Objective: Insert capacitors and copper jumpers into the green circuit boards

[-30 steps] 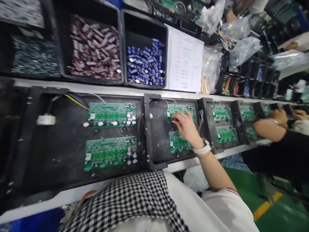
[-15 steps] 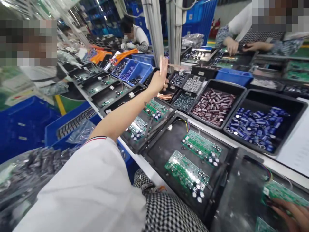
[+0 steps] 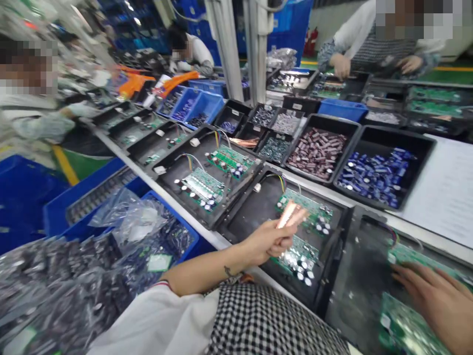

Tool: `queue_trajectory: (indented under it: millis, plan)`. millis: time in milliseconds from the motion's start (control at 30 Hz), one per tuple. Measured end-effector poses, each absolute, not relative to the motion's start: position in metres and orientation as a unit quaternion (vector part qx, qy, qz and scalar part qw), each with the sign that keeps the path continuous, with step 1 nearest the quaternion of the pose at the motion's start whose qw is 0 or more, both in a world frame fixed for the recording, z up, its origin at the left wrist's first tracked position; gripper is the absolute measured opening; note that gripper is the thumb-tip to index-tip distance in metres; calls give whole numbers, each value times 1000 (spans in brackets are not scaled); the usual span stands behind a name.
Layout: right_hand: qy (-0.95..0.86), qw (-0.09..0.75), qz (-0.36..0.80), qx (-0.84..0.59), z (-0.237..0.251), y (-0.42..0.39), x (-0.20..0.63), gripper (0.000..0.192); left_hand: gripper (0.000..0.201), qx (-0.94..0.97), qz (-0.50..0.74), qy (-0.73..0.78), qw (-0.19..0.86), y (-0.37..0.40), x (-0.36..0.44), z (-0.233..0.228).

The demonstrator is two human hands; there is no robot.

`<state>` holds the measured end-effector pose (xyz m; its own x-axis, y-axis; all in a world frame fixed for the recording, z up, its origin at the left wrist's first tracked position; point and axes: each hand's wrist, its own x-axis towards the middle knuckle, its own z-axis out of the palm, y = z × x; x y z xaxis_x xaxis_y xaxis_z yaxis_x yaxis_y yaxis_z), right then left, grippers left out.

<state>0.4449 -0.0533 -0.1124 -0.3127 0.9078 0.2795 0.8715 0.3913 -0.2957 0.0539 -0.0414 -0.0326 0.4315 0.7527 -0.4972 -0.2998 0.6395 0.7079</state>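
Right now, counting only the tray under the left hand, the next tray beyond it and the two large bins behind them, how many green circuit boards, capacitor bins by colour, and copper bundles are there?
Green circuit boards: 4
Bins of maroon capacitors: 1
Bins of blue capacitors: 1
Copper bundles, held in the left hand: 1
Total: 7

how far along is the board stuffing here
Done: the boards in the tray to the left already carry capacitors, and the near tray's front board has a cluster of them. In hand: the left hand holds copper-coloured pieces over that tray, while the right hand rests on a board in the next tray. Left: that board looks mostly bare, though it is blurred.
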Motion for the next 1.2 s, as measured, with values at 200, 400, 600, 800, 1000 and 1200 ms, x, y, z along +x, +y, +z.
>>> queue_trajectory:
  millis: [200,400,600,800,1000,1200]
  plan:
    - [-766,232,167,-576,-31,-66,308,27,45,256,375,423,784,-39,65,-59]
    - [-775,173,186,-578,-58,-48,262,26,31,416,384,513,645,-31,41,-66]
    - [-815,24,171,-553,-66,-36,223,23,24,387,421,522,633,-30,20,-66]
    - [-760,-63,159,-627,-64,-22,186,28,27,361,451,523,627,-32,8,-67]
    - [-712,-66,176,-677,-64,-24,174,29,32,361,425,551,620,-35,-3,-71]
    - [-680,-61,137,-717,-71,-36,156,22,34,388,407,528,637,-35,-8,-71]
